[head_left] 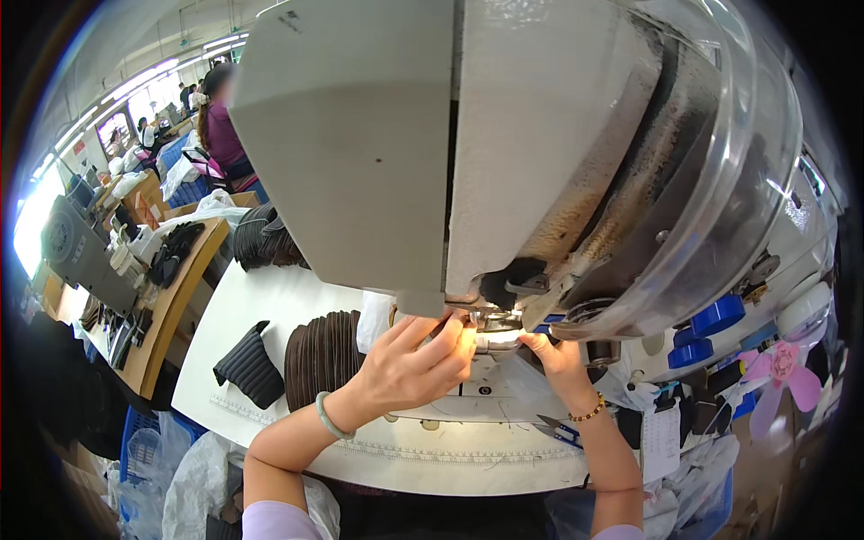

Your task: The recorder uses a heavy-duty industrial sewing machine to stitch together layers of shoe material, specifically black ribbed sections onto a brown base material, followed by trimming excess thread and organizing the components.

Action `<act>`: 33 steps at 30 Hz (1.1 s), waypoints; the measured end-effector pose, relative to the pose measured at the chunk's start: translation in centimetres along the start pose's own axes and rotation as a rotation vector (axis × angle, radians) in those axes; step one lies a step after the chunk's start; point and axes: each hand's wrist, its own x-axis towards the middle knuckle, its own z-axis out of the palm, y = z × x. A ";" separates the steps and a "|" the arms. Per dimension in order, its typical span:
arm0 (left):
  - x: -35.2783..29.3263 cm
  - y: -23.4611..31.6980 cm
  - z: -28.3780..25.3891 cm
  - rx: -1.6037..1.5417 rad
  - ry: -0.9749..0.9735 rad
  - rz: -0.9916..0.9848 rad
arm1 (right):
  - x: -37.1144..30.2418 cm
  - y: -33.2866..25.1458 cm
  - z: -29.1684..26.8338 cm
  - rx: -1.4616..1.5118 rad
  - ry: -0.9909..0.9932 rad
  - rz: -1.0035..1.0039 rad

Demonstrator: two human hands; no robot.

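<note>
A large pale industrial sewing machine (360, 171) fills the upper middle, its needle area lit by a lamp. My left hand (416, 364) reaches in from the left with fingers pinched together beside the shiny metal part (500, 335) under the machine head. Whatever those fingers hold is hidden. On the other side, my right hand (560, 364) bends its thumb toward the same metal part; its other fingers are mostly out of sight behind. Left of my left hand stands a stack of dark brown ribbed pieces (321, 360), with a single black ribbed piece (250, 369) lying beside it.
Small thread snips (560, 432) lie by my right wrist on the white worktable (468, 477), which has a ruler strip along its front. Blue spools (717, 317) and a pink fan (781, 371) are at right. Another bundle of dark pieces (264, 238) sits behind; a person (223, 130) works farther back.
</note>
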 end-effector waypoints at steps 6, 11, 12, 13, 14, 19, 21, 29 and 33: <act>-0.8 -0.3 0.8 -0.043 0.062 -0.064 | 0.7 -0.9 0.1 -0.083 -0.045 0.000; -0.3 -0.2 0.9 -0.071 0.069 -0.080 | 0.2 4.5 0.8 0.061 0.037 -0.068; -0.2 -0.1 0.8 -0.065 0.067 -0.079 | 0.0 5.0 0.7 0.017 0.019 -0.091; -0.2 -0.2 0.8 -0.063 0.064 -0.081 | 0.1 4.9 0.8 0.020 0.017 -0.090; -0.3 -0.2 0.8 -0.070 0.066 -0.080 | 0.1 4.5 0.9 -0.013 0.016 -0.089; -0.4 -0.1 1.0 -0.097 0.060 -0.083 | 0.5 3.9 1.1 0.071 0.060 -0.125; -0.6 0.0 1.0 -0.093 0.064 -0.089 | 0.6 3.9 1.1 0.036 0.040 -0.139; -0.8 -0.2 1.5 -0.113 0.070 -0.111 | 1.8 1.8 0.5 -0.142 0.094 -0.362; -0.6 -0.4 1.8 -0.119 0.123 -0.083 | 0.9 1.8 0.0 -0.064 0.059 -0.185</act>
